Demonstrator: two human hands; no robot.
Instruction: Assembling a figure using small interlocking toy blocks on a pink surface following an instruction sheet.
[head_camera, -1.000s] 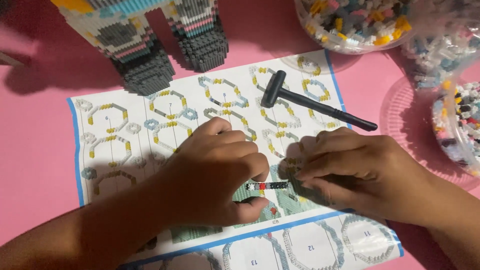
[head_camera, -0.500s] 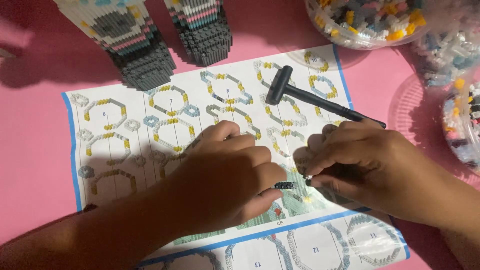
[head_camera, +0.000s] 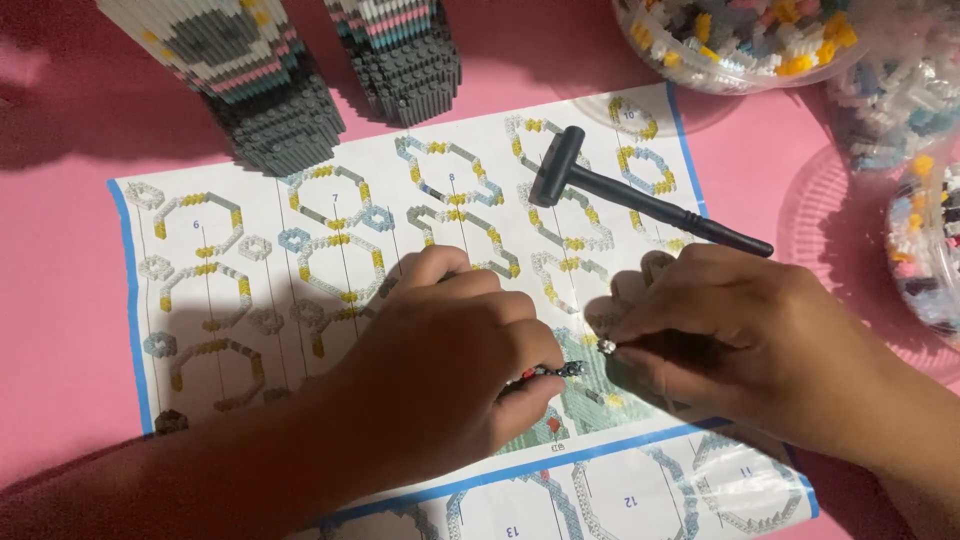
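My left hand (head_camera: 445, 355) rests low on a printed instruction sheet (head_camera: 300, 260) and pinches a short strip of tiny building blocks (head_camera: 548, 374), dark with red bits. My right hand (head_camera: 740, 335) is just to its right, fingertips closed on a single small pale block (head_camera: 606, 346) a little apart from the strip's end. Both hands hover over the lower middle of the sheet, which shows ring-shaped building steps in grey, yellow and blue.
A small black hammer (head_camera: 630, 190) lies on the sheet's upper right. Two tall block-built legs (head_camera: 270, 90) with dark grey feet stand at the back. Clear tubs of mixed small blocks (head_camera: 740, 40) and clear dishes (head_camera: 930, 240) sit at the right on the pink surface.
The strip in my left hand has tilted and my right fingertips have drawn slightly away from it, now holding a small pale block. The view shifted a little.
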